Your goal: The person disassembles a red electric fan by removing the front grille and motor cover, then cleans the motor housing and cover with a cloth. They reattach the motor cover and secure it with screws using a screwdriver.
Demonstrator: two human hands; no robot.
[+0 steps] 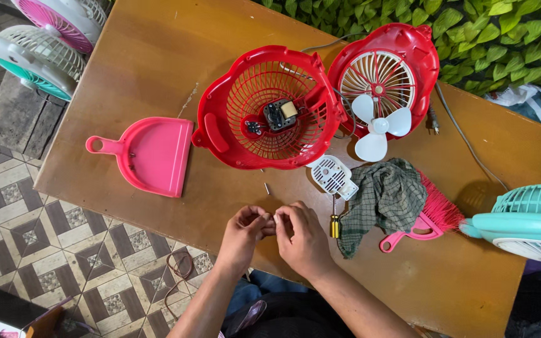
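Note:
My left hand (244, 233) and my right hand (303, 238) meet at the near edge of the wooden table (158, 56), fingertips pinched together on something too small to make out. Just beyond them lies a small screw (267, 188). A red fan housing (264, 106) lies open with its motor (281, 114) showing. Beside it rests the red front grille (383, 75) and a white fan blade (377, 127). A white vented cover (331, 175) and a yellow-handled screwdriver (334, 222) lie right of my right hand.
A pink dustpan (151, 153) lies at the left. A green checked cloth (386, 200) covers a pink brush (430, 219). A teal fan (527, 222) stands at the right edge, two more fans (45, 44) at top left. A grey cord (464, 141) runs back.

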